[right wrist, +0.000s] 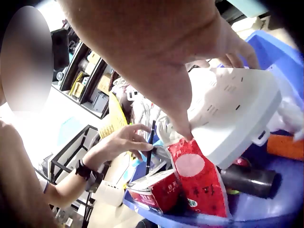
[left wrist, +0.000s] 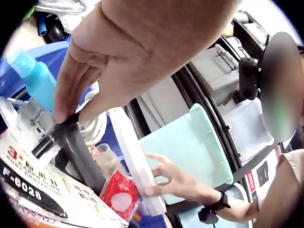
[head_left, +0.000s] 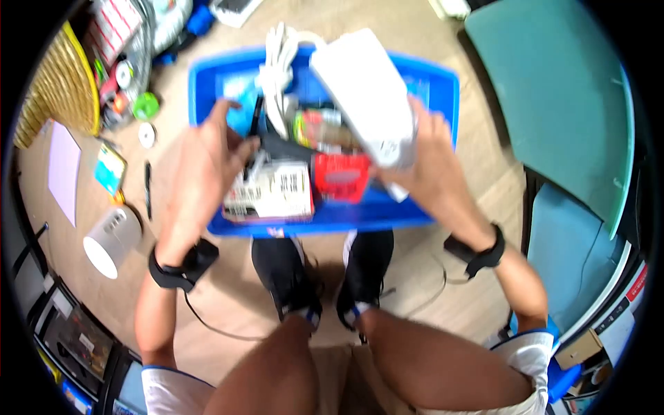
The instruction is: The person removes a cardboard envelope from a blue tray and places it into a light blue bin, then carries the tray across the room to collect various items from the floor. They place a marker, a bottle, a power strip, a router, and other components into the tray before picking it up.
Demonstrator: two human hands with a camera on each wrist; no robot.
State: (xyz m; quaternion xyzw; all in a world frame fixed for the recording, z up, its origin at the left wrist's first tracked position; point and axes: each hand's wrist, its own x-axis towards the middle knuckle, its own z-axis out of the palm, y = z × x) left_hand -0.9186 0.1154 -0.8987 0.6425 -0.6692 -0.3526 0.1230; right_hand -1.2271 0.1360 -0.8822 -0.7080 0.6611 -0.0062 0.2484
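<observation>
A blue bin (head_left: 387,220) holds assorted items. The right hand (head_left: 432,162) grips the lower end of a white power strip (head_left: 366,90), tilted over the bin, its white cord bundled at the left. In the right wrist view the thumb and fingers span its white casing (right wrist: 237,109). The left hand (head_left: 207,155) is at the bin's left side; in the left wrist view its fingertips pinch a black stick-like item (left wrist: 59,135). Beside it lie a labelled box (head_left: 277,190), a red packet (head_left: 341,176) and a light-blue bottle (left wrist: 40,85).
Left on the floor are a white cylinder (head_left: 112,238), a black pen (head_left: 147,190), a purple sheet (head_left: 63,173) and a woven yellow basket (head_left: 62,83). A green lid-like panel (head_left: 546,90) stands to the right. Two black shoes (head_left: 283,270) are just in front of the bin.
</observation>
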